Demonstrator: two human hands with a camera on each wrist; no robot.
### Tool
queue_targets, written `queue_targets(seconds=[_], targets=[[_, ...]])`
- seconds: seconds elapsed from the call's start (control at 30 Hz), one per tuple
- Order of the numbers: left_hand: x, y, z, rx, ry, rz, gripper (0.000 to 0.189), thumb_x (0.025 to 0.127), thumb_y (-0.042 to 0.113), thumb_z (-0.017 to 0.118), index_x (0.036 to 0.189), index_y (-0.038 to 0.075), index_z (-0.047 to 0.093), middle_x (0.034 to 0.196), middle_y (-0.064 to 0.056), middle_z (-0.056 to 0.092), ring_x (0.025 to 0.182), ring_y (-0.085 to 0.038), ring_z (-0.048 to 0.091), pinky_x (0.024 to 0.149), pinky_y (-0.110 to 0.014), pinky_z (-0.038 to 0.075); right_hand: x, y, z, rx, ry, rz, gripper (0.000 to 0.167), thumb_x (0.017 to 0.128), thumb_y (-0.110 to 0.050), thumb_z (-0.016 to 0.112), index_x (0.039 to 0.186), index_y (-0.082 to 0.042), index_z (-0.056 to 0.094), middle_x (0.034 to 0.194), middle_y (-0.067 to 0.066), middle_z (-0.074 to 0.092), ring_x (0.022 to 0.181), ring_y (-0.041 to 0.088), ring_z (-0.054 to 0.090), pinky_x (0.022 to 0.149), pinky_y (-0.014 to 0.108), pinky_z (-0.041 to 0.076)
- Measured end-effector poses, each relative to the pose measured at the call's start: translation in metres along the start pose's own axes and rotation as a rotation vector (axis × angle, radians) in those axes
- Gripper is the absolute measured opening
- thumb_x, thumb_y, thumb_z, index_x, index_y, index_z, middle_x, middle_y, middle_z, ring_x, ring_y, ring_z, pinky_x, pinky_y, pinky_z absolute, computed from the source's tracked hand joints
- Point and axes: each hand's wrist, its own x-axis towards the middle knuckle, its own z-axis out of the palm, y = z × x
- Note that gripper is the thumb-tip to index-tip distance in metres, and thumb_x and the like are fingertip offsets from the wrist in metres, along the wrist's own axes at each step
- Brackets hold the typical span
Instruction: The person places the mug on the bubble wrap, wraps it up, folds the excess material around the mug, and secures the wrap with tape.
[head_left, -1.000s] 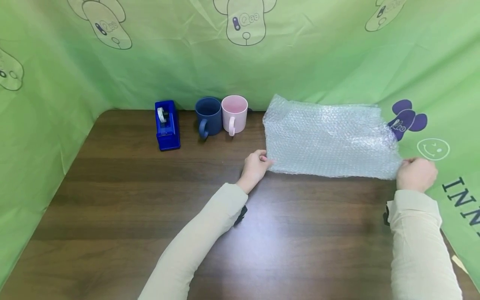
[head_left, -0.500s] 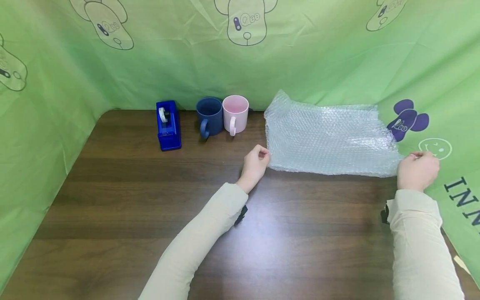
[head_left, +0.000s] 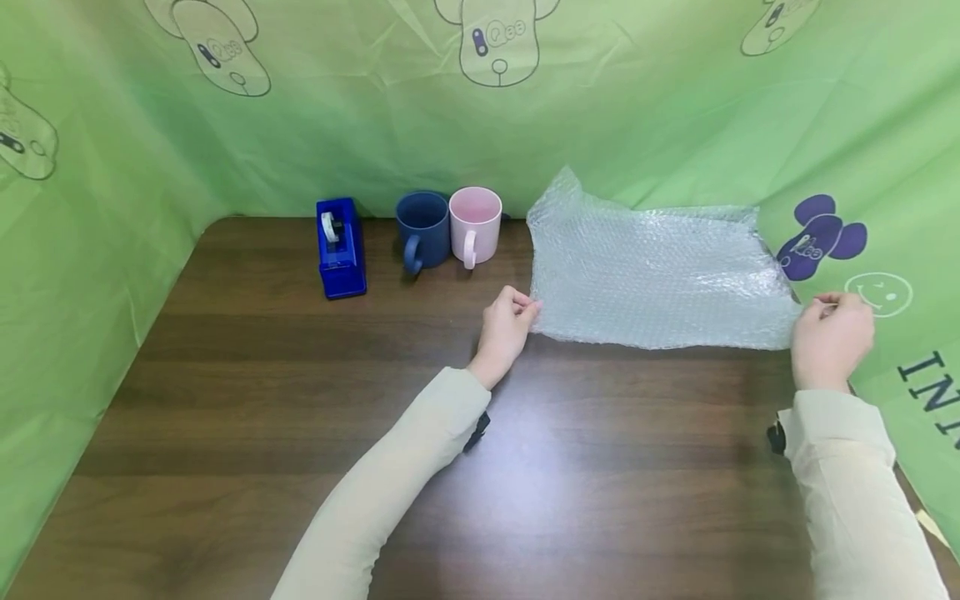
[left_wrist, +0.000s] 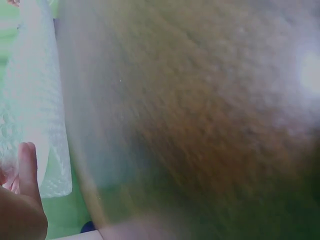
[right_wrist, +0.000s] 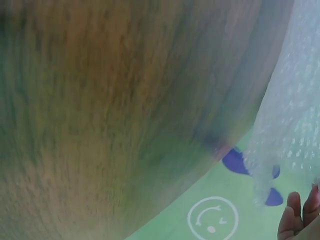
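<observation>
A sheet of clear bubble wrap (head_left: 652,275) stretches between my two hands at the back right of the table. My left hand (head_left: 506,329) pinches its near left corner between thumb and fingers. At the near right corner, my right hand (head_left: 832,340) pinches the sheet too. The far left corner of the wrap stands up against the green cloth. In the left wrist view, the bubble wrap (left_wrist: 35,100) runs along the left side, with part of the left hand (left_wrist: 25,205) below. The right wrist view shows the wrap (right_wrist: 295,105) above the fingers of the right hand (right_wrist: 302,215).
Left of the wrap stand a pink mug (head_left: 476,225) and a dark blue mug (head_left: 423,229), side by side. Further left is a blue tape dispenser (head_left: 341,248). Green printed cloth (head_left: 360,125) walls in the brown wooden table (head_left: 300,400) at the back and sides.
The wrap's near edge has risen slightly in view, and its far left corner lifts higher. Both hands have moved up a little while keeping their pinch. The mugs and tape dispenser stay put.
</observation>
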Motion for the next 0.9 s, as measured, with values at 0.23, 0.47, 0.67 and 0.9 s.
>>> queue_targets(seconds=[0.23, 0.47, 0.67, 0.9], targets=[[-0.007, 0.002, -0.005, -0.018, -0.023, 0.024, 0.015, 0.094, 0.017, 0.06, 0.093, 0.003, 0.056, 0.092, -0.013, 0.074, 0.069, -0.01, 0.057, 0.056, -0.015, 0.038, -0.009, -0.002, -0.004, 0.03, 0.034, 0.054, 0.042, 0.099, -0.018, 0.029, 0.131, 0.001, 0.049, 0.101, -0.001, 0.049, 0.096, 0.025, 0.05, 0.099, 0.043, 0.04], [-0.018, 0.005, -0.016, -0.021, -0.021, 0.056, 0.014, 0.095, 0.018, 0.059, 0.093, 0.004, 0.055, 0.091, -0.012, 0.074, 0.066, -0.007, 0.054, 0.054, -0.015, 0.037, -0.021, 0.002, -0.012, 0.172, 0.091, 0.165, 0.022, 0.1, -0.024, 0.035, 0.112, -0.032, 0.051, 0.078, -0.024, 0.033, 0.067, -0.01, 0.031, 0.069, 0.013, 0.029], [-0.028, 0.004, -0.026, -0.022, -0.008, 0.088, 0.015, 0.094, 0.019, 0.06, 0.093, 0.005, 0.055, 0.086, -0.011, 0.074, 0.061, -0.008, 0.052, 0.051, -0.016, 0.036, -0.03, 0.004, -0.024, 0.522, -0.029, 0.344, 0.019, 0.092, -0.02, 0.062, 0.091, -0.031, 0.046, 0.074, -0.017, 0.047, 0.058, -0.005, 0.044, 0.05, 0.008, 0.037], [-0.041, 0.001, -0.043, -0.053, 0.037, 0.089, 0.015, 0.092, 0.018, 0.063, 0.091, 0.004, 0.056, 0.086, -0.013, 0.075, 0.07, -0.014, 0.066, 0.055, -0.016, 0.041, -0.042, 0.01, -0.039, 0.823, -0.325, 0.451, 0.035, 0.068, -0.016, 0.086, 0.09, -0.021, 0.06, 0.071, -0.014, 0.059, 0.06, -0.002, 0.057, 0.053, 0.009, 0.048]])
